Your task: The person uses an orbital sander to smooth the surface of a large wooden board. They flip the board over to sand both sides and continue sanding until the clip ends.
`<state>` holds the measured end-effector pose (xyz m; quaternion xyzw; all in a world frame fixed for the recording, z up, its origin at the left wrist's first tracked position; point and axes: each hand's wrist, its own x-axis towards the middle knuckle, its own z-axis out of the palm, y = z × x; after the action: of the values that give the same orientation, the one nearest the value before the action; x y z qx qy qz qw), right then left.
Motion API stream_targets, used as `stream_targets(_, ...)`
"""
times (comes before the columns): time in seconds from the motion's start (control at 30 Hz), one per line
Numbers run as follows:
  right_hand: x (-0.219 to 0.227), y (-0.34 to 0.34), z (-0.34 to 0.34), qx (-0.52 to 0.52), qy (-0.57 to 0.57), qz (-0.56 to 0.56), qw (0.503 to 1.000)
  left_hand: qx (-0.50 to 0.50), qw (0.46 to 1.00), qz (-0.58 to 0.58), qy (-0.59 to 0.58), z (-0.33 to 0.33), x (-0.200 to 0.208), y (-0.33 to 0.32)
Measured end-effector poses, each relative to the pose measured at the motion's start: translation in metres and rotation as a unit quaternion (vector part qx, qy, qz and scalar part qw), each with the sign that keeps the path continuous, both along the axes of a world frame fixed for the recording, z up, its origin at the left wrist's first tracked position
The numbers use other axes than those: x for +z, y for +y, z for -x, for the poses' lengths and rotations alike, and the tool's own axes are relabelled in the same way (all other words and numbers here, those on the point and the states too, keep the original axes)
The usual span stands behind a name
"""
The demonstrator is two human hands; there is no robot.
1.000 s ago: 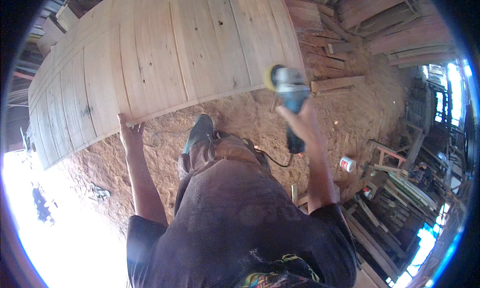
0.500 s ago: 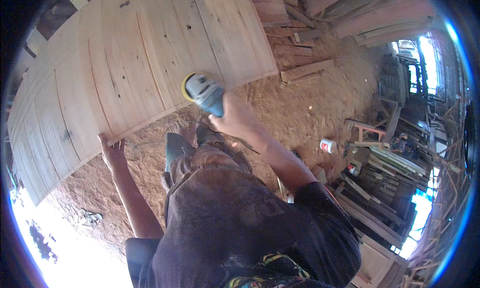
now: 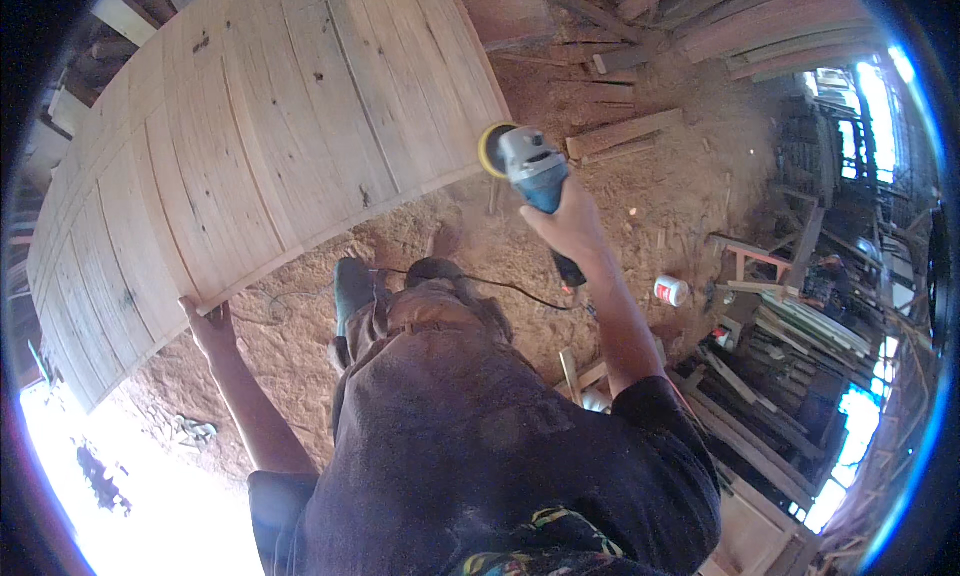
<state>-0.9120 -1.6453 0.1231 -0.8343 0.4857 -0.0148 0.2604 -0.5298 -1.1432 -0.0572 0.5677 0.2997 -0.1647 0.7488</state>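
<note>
A wide panel of pale wooden planks (image 3: pixel 290 126) fills the upper left, with dark knots and seams between its boards. My right hand (image 3: pixel 568 221) is wrapped round the body of a blue and grey angle grinder (image 3: pixel 530 161). Its yellow-rimmed disc (image 3: pixel 493 150) is at the panel's near right corner; whether it touches the wood is hard to tell. A dark cord trails from the grinder's rear toward my feet. At the panel's near edge, farther left, my left hand (image 3: pixel 208 328) grips the wood, thumb and fingers on the rim.
Sandy, dusty ground (image 3: pixel 450 246) lies under my feet. Loose boards (image 3: pixel 625 134) rest beyond the panel's right end. A white tub (image 3: pixel 671 291) stands to the right, near piled timber (image 3: pixel 750 386) and a small wooden frame (image 3: pixel 750 256). Bright light floods the lower left.
My right hand has carried the grinder rightward along the panel's near edge to its corner. The cord now shows more. My left hand still holds the edge; the view has shifted slightly.
</note>
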Motion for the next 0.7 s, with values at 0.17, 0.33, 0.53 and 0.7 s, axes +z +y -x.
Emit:
stream_targets(0.17, 0.011, -0.041, 0.063, -0.102, -0.132, -0.110, 0.980, -0.075, 0.996, 0.053, -0.001, 0.052, -0.010, -0.021)
stream_targets(0.33, -0.009, -0.063, 0.116, -0.300, -0.321, -0.186, 0.879, -0.307, 0.950, 0.054, -0.030, 0.188, -0.046, -0.114)
stream_targets(0.53, -0.018, -0.091, 0.118, -0.368, -0.451, -0.262, 0.769, -0.824, 0.546, 0.053, -0.142, 0.286, 0.089, -0.333)
stream_targets(0.7, -0.002, -0.104, 0.111, -0.346, -0.492, -0.233, 0.764, -0.852, 0.404, -0.045, -0.329, 0.323, 0.077, -0.370)
